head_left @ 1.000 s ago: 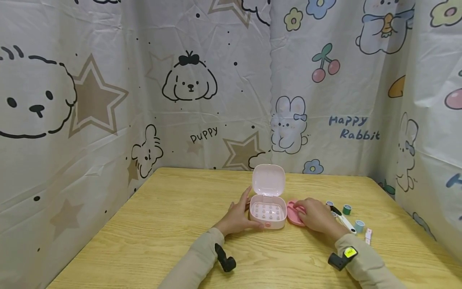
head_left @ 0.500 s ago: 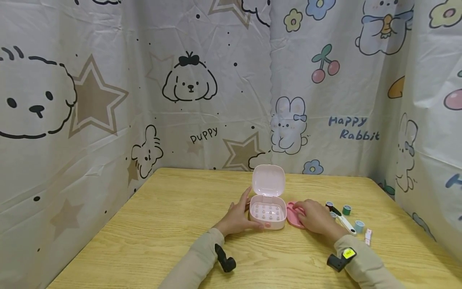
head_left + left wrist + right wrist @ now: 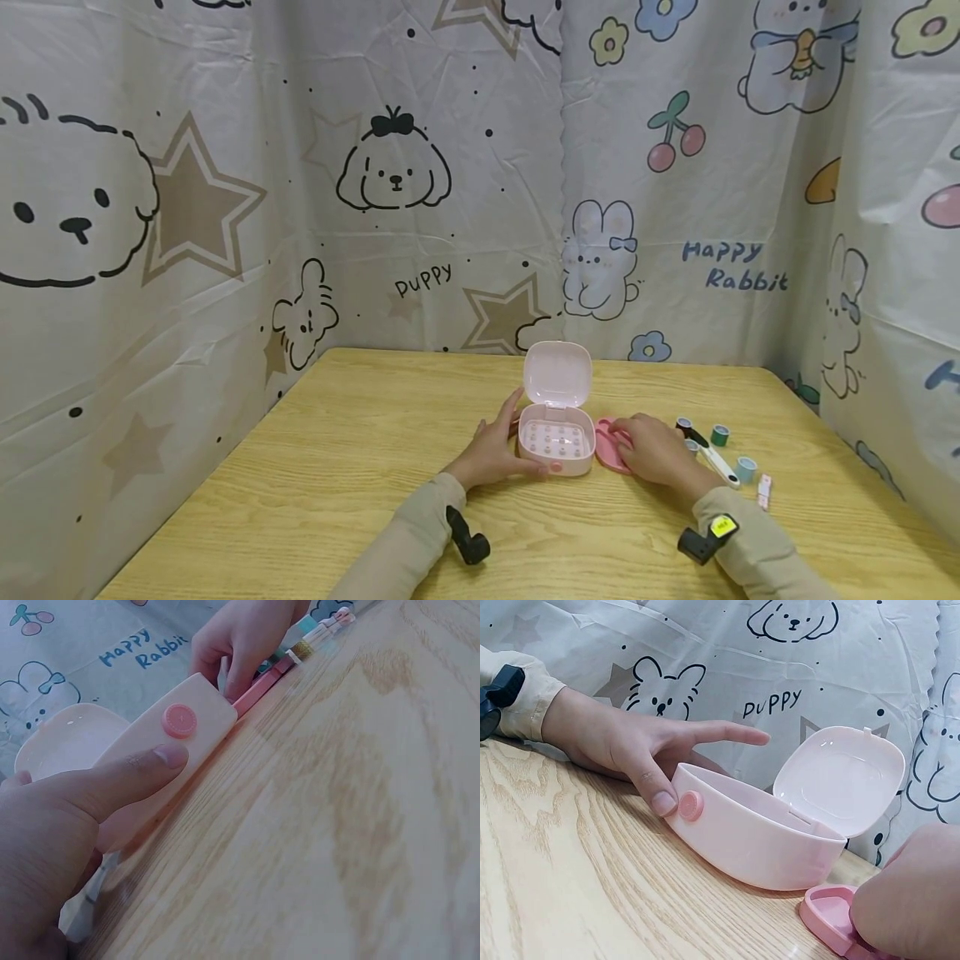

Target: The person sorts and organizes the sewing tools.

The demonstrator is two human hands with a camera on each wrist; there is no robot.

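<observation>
A pale pink box (image 3: 573,468) stands on the table with its hinged lid (image 3: 558,375) tipped back; rows of small pegs line its floor. My left hand (image 3: 491,450) grips the box's left side, thumb at the front beside the round pink button (image 3: 691,806) and the index finger stretched out behind. Right beside the box lies a darker pink tray insert (image 3: 611,457) with raised walls. My right hand (image 3: 656,450) reaches over it from the right, its thumb and fingers bent down and pinching the tray, the fingertips partly hidden.
Right of my right hand lie a green thread spool (image 3: 721,436), a light blue spool (image 3: 746,470), a dark spool (image 3: 684,423), a slim white and black tool (image 3: 720,467) and a small pink and white piece (image 3: 765,492). A printed curtain (image 3: 420,275) stands behind the wooden table (image 3: 300,517).
My right hand and the tray have shifted very slightly toward the box and the near edge. The left hand and the box have stayed in place.
</observation>
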